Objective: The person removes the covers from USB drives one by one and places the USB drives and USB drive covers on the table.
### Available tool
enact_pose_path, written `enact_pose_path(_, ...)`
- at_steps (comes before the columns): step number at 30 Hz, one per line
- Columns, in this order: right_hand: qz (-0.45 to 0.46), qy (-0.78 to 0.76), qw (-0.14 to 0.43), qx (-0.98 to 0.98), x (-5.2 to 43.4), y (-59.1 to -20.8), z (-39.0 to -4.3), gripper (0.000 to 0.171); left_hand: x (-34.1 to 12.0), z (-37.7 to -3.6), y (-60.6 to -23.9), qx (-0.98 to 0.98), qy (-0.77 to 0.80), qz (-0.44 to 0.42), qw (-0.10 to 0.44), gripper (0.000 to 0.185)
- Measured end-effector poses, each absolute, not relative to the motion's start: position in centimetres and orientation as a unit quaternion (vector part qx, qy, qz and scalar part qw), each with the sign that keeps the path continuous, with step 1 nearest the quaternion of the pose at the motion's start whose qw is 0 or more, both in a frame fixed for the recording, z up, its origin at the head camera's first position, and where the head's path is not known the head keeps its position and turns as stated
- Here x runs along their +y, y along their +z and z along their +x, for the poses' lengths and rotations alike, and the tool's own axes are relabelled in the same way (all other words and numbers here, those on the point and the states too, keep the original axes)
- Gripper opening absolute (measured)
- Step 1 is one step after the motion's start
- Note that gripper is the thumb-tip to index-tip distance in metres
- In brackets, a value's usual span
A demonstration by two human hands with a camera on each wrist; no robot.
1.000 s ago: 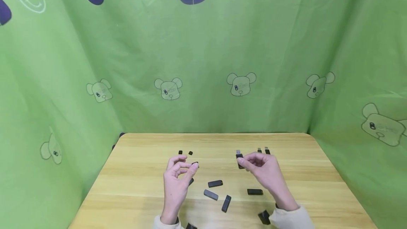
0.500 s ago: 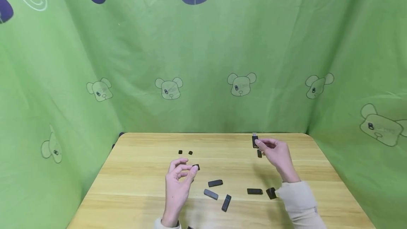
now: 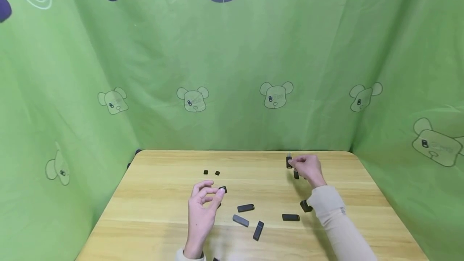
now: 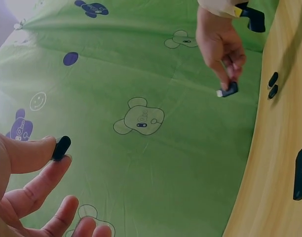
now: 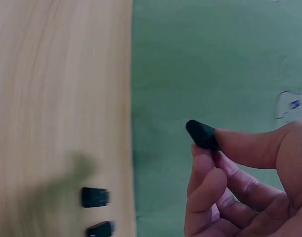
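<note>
My left hand [image 3: 202,212] pinches a small black USB stick cap [image 4: 61,148] between thumb and forefinger, raised over the left half of the table. The other fingers are spread and bent loosely. Farther back on the right, my right hand [image 3: 308,169] pinches an uncapped black USB stick [image 3: 288,162] above the table, its metal plug pointing to the back edge. Just below it lies another uncapped USB stick [image 3: 296,174]. In the right wrist view two USB sticks, one of them [image 5: 94,197], lie near the table edge, and the held stick's plug is hidden.
Two loose caps [image 3: 217,172] lie at the back left. Several capped sticks, among them a black one [image 3: 245,208], a grey one [image 3: 241,220] and another black one [image 3: 291,217], are scattered on the wooden table [image 3: 156,196]. Green curtain [image 3: 232,124] surrounds the table.
My right hand has carried the USB stick backward and to the right, over the sticks at the back right, and now sits lower there. The left hand has hardly moved.
</note>
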State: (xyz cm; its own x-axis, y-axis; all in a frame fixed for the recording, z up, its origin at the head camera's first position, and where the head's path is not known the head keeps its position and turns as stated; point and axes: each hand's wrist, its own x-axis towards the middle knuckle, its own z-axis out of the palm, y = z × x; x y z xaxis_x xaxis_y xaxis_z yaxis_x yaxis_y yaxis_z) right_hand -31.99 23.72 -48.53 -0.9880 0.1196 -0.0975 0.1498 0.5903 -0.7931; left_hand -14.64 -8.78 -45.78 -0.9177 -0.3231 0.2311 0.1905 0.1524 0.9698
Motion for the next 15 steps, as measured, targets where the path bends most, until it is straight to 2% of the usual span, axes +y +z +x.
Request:
enact_pose_path(8,0.114,-0.427,0.085,0.893,24.2,-51.4,-33.5,0.033,-9.3,-14.7,-46.1,-0.735,-0.642,0.058,0.211,0.012)
enact_pose_path(15,0.127,-0.414,0.087,0.897,24.1,-53.1,-34.0,0.028,-9.7,-14.9,-46.3,-0.731,-0.642,0.064,0.223,0.013)
